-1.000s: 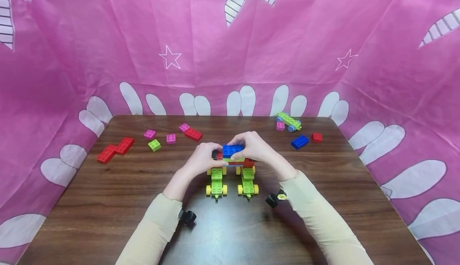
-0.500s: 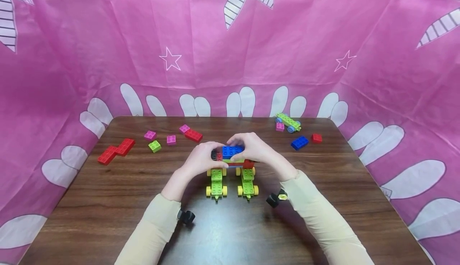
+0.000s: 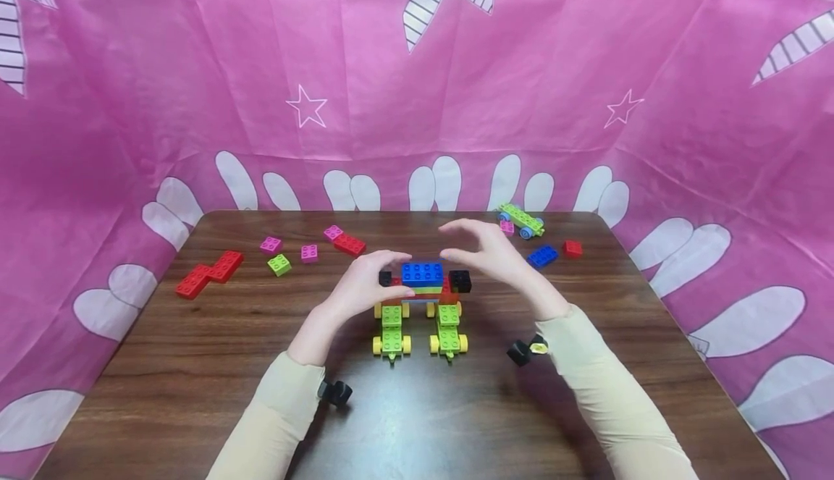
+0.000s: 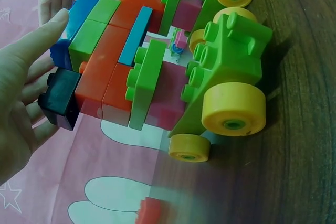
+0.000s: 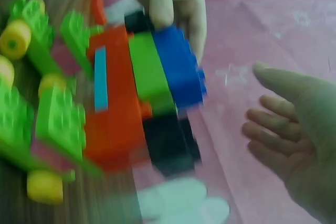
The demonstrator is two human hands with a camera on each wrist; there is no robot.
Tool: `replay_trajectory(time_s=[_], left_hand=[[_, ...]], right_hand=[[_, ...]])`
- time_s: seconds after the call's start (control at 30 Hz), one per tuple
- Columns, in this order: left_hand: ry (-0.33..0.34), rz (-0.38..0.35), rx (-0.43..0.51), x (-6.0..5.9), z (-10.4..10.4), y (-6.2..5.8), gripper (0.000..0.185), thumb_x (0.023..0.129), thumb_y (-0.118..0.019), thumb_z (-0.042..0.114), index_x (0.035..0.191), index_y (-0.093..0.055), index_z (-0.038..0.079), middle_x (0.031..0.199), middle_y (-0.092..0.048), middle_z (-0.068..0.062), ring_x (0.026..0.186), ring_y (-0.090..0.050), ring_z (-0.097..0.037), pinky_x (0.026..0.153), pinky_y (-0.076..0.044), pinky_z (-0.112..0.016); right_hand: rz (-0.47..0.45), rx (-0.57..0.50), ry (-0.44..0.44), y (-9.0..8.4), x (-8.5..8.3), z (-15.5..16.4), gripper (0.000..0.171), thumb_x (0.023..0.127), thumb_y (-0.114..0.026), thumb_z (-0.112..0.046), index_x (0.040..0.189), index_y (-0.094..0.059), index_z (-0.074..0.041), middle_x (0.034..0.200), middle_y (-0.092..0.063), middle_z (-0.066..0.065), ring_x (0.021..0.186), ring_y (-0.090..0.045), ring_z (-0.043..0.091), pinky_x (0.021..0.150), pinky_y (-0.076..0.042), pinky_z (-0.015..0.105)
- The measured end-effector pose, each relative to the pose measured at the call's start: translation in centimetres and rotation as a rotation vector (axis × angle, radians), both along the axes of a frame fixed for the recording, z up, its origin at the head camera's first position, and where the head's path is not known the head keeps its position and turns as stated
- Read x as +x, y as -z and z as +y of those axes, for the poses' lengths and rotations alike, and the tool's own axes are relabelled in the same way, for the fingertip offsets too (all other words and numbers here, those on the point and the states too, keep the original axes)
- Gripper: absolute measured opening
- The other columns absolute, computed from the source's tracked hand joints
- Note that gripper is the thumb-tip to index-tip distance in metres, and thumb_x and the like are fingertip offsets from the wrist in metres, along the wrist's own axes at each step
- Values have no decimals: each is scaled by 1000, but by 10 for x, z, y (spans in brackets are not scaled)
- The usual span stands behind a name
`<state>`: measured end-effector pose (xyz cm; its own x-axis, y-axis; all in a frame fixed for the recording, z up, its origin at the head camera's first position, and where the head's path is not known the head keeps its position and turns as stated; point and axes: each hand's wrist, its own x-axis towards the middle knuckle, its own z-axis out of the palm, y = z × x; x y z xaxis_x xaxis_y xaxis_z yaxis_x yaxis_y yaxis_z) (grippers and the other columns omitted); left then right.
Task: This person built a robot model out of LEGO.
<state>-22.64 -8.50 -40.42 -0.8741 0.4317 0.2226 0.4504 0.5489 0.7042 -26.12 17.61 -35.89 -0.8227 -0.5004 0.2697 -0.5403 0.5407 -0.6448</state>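
A toy-brick model stands in the middle of the table on two lime wheeled bases (image 3: 392, 335) with yellow wheels. Above these come red bricks (image 4: 102, 64), a lime layer (image 5: 150, 66) and a blue brick (image 3: 422, 273) on top. Black bricks (image 3: 460, 281) sit at both ends of the red layer. My left hand (image 3: 360, 281) holds the model's left end, thumb on the near side by the blue brick and fingers behind. To the right of the blue brick, my right hand (image 3: 490, 254) is apart from the model, fingers and thumb spread with nothing between them.
Red bricks (image 3: 208, 274), pink bricks (image 3: 309, 253) and a lime brick (image 3: 279, 264) lie at the back left. At the back right are a blue brick (image 3: 543, 256), a small red brick (image 3: 573, 248) and a lime car base (image 3: 521, 219) with blue wheels.
My right hand has let go of the blue brick and moved up and to the right, uncovering the right black brick. My left hand has stayed at the model's left end.
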Motion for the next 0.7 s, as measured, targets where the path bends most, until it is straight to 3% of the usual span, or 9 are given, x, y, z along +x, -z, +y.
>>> replay_trajectory(time_s=[0.17,0.3,0.5,0.7], left_hand=[[-1,-14,-1,2,1,-1,58,80,-81,32,132,-61,15,133,-63,-5,120,-60,-24,99,-51,-45],[0,-22,-10,1,2,0,56,82,-79,32,132,-61,15,134,-62,-5,123,-59,-24,101,-50,-46],[-1,-24,-32,1,3,1,53,85,-77,32,132,-61,14,134,-62,-6,125,-57,-25,102,-49,-47],[-9,-16,-36,0,4,3,50,86,-76,30,131,-62,14,132,-63,-6,122,-59,-25,101,-49,-46]], right_hand=[[60,-74,87,5,-11,33,38,89,-72,-23,123,-65,-8,122,-67,12,118,-59,28,100,-48,50],[52,-121,162,12,-22,64,38,88,-73,-15,123,-64,-4,123,-66,17,119,-59,33,101,-47,53],[-1,-92,261,31,-40,106,42,88,-74,-21,124,-63,-3,126,-64,18,123,-57,36,103,-44,54],[0,-35,322,53,-53,138,45,88,-73,-27,124,-62,-1,125,-64,21,115,-58,32,97,-45,52]])
